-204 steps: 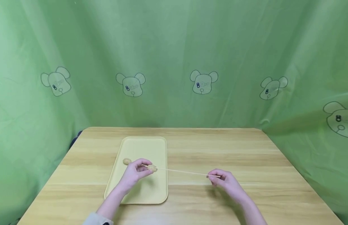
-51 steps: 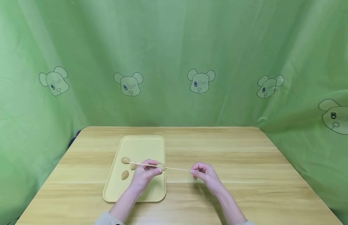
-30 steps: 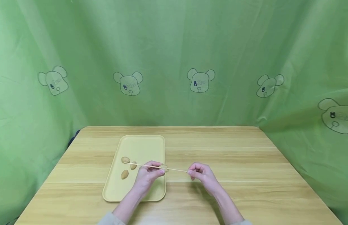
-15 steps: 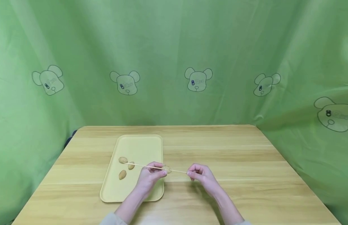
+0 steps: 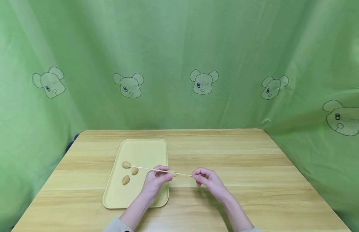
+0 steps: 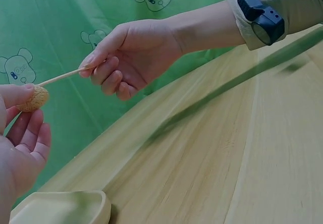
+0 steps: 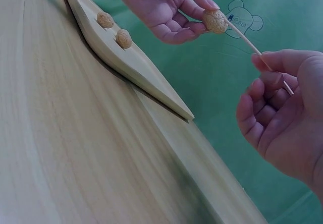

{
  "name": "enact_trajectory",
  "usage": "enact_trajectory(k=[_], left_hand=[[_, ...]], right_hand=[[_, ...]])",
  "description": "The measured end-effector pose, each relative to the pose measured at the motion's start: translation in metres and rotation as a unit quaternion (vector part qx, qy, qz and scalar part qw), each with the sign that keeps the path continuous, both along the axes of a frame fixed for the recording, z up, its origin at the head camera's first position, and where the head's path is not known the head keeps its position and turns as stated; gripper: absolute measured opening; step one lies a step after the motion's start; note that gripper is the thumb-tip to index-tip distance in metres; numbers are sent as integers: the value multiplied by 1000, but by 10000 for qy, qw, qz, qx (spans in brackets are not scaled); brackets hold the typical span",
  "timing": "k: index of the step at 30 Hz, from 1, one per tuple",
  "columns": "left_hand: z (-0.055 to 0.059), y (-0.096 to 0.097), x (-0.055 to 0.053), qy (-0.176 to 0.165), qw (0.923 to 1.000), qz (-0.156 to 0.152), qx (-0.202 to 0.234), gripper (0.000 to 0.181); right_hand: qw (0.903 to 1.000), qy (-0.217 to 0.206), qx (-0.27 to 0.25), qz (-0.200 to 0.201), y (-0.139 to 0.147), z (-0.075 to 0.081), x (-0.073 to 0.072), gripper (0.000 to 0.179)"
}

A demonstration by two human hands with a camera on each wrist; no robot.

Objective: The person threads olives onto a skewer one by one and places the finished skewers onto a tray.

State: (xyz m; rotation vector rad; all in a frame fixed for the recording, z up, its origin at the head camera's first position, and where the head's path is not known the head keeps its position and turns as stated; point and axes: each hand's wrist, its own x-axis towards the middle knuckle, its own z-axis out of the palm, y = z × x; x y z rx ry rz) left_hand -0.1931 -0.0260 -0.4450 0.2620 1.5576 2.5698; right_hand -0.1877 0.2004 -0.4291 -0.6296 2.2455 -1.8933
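Note:
My left hand (image 5: 154, 183) pinches a tan, wrinkled oval ball (image 6: 37, 99) between thumb and fingers, above the right edge of the tray. A thin wooden skewer (image 5: 147, 169) shows on both sides of the ball, its left part crossing over the tray. At the skewer's right end, my right hand (image 5: 209, 182) pinches it between thumb and forefinger, the other fingers curled in. Three similar balls lie on the tray: one far left (image 5: 126, 164), one right of it (image 5: 134, 170), and one nearer (image 5: 125, 179).
The pale yellow tray (image 5: 144, 149) lies on the left half of a wood-grain table (image 5: 225, 151). A green curtain (image 5: 167, 109) with bear drawings hangs behind and at both sides. A dark strapped device (image 6: 262, 18) sits on the right cuff.
Over the earlier frames, my right hand has come leftward, close to the left hand. The ball now sits nearer the skewer's right end. In the last half second, almost nothing has moved.

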Motion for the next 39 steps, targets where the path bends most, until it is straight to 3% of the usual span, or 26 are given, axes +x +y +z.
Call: enact_trajectory(k=[14,22,29,39], left_hand=[[0,-1,0,-20,9999,84,-139,21],[3,-5,-1,102,9989,161,-418,46],[6,-25,-4,273,9906,336,-1295,48],[9,-71,-8,295,9768,1128,-1797,45]], right_hand=[[9986,-112,381,-361,-12,-2,-2,24],[9930,-191,188,-1151,-10,3,-3,20],[9887,-118,-103,-1489,6,4,-4,21],[9878,-8,-4,-1558,27,-1,-4,21]])
